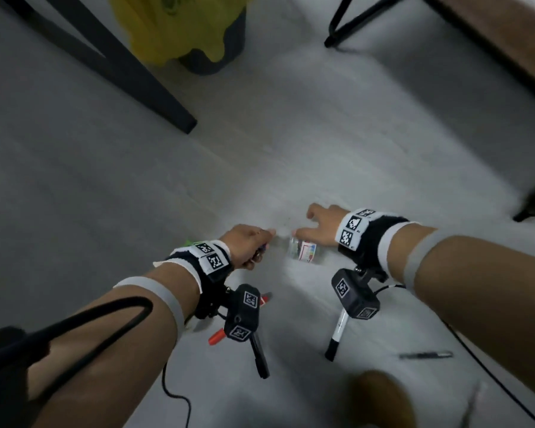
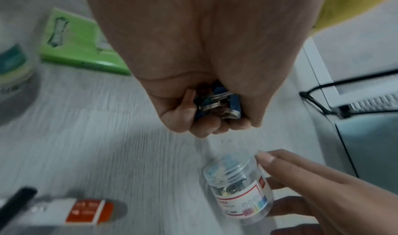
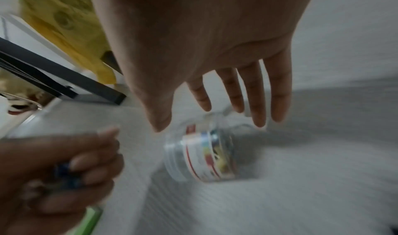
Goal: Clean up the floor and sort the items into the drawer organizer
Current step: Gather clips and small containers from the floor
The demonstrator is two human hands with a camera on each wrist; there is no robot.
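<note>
The left hand [image 2: 193, 68] is curled tight round a bunch of blue binder clips [image 2: 217, 102], plain only in the left wrist view. The right hand [image 3: 204, 43] hangs spread wide, its grip holding nothing, fingertips [image 3: 260, 121] just over a clear jar [image 3: 202, 155] lying on its side on the floor [image 1: 291, 134]. The head view alone shows markers [image 1: 337, 335] near the wrists, with bare floor ahead up to a black table leg [image 1: 130, 72].

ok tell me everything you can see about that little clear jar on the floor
The jar is small, clear, plastic-looking, and lies on its side on the pale floor, its ridged neck showing no lid. A white label with a red border and coloured clip pictures wraps it; small clips show inside. The right hand reaches over it, fingers open, thumb by its rim.
</note>
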